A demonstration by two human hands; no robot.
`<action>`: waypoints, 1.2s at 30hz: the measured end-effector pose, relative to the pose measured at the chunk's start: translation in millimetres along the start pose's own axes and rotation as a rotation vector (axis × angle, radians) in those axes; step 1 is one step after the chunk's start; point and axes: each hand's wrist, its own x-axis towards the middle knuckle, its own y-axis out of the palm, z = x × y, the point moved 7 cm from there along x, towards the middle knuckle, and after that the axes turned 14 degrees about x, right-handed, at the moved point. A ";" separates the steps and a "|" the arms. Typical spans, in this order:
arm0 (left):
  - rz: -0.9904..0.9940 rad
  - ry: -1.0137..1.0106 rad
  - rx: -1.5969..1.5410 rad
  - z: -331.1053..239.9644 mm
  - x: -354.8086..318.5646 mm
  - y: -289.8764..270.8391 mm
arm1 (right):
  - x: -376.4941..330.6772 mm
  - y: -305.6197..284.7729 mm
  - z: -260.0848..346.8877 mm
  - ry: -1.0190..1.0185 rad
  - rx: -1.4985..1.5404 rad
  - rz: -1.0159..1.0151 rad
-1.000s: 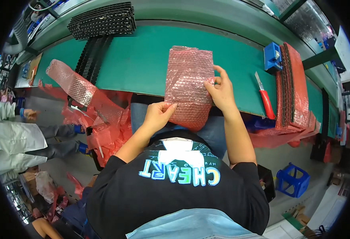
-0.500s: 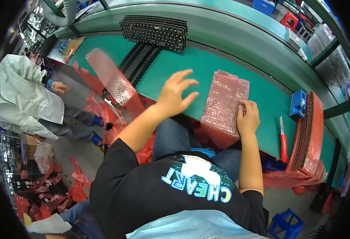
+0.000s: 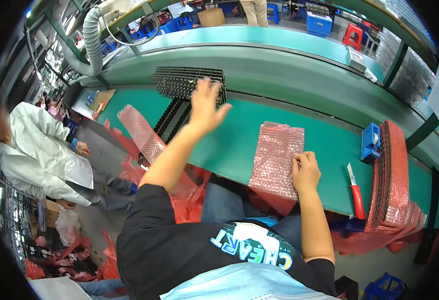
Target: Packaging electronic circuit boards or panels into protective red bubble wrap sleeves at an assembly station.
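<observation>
My left hand (image 3: pixel 207 107) reaches forward with its fingers spread, slightly blurred and holding nothing. In the picture it overlaps the upright stack of black perforated trays (image 3: pixel 172 82) at the back of the green bench; I cannot tell whether it touches them. My right hand (image 3: pixel 307 172) is curled, its fingers pinching the right edge of a pink bubble-wrap bag (image 3: pixel 278 155). The bag lies flat in front of me, its near end hanging over the bench edge. More black slotted strips (image 3: pixel 168 119) lie on the bench below the upright stack.
A red-handled knife (image 3: pixel 357 200) lies to the right, beside a blue tape dispenser (image 3: pixel 371 142) and a pile of pink-wrapped dark boards (image 3: pixel 397 175). Another pink bubble-wrap length (image 3: pixel 139 130) slants off the bench at left. A person in a white coat (image 3: pixel 49 145) stands at left.
My left hand has moved forward from the space left of the bag to the black trays. My right hand stays at the bag's edge. The view has tilted up.
</observation>
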 end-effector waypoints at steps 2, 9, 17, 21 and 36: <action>0.054 0.137 -0.265 -67.9 -19.8 -21.3 | -2.0 -1.7 -5.1 0.067 -0.016 0.003; 0.312 0.395 -0.637 -184.2 -102.5 10.1 | 1.5 -6.4 6.7 0.137 -0.140 -0.046; 0.397 0.385 -0.689 -179.6 -99.7 13.6 | 114.8 51.8 132.6 -0.198 0.354 0.271; 0.402 0.382 -0.743 -178.2 -97.5 18.2 | 168.0 130.9 195.6 -0.551 0.244 0.155; 0.393 0.105 -0.958 -184.6 -106.9 49.3 | 213.4 245.9 267.9 -0.556 -0.149 0.381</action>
